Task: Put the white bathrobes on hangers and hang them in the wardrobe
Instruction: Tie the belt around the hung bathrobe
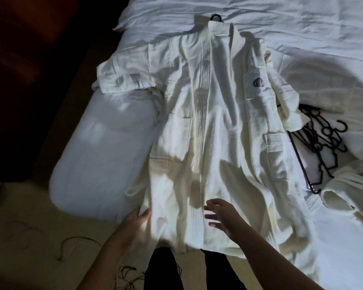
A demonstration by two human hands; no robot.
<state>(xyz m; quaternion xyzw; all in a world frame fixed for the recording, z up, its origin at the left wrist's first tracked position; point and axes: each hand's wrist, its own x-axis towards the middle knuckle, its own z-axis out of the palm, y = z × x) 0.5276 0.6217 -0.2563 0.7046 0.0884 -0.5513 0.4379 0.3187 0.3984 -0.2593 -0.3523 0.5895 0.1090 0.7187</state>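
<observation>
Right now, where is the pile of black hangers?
In the head view, the pile of black hangers lies on the bed, to the right of the bathrobe spread there, just past its sleeve.

Dim bedroom, likely hotel: white-sheeted bed (302, 28), crested bathrobe (208, 122).

Matt, ribbed cloth bathrobe (210, 126)
</observation>
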